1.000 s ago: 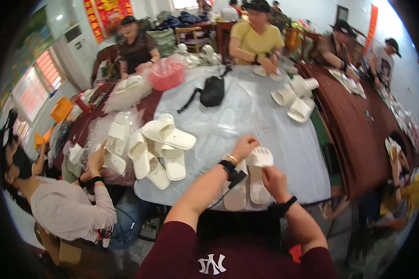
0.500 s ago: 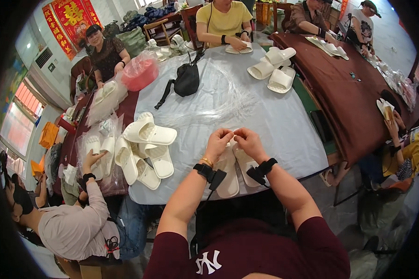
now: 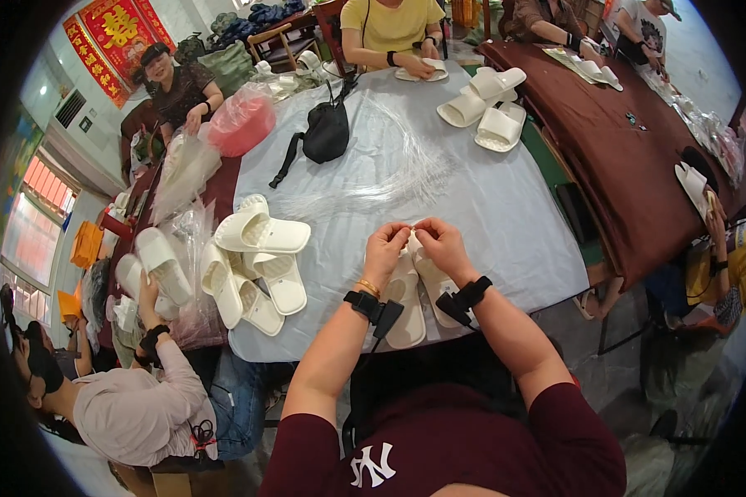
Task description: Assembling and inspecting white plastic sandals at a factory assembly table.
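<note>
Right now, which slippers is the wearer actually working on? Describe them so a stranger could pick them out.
On the grey-covered table, go to the near edge. A white slipper pair lies side by side under the left hand and right hand. Unlike the loose pile of white slippers to the left, they lie between the wearer's wrists.

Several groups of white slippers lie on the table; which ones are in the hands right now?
The pair at the near table edge, toes pressed together under the left hand and right hand. The pile to the left and the three slippers far across lie untouched.
</note>
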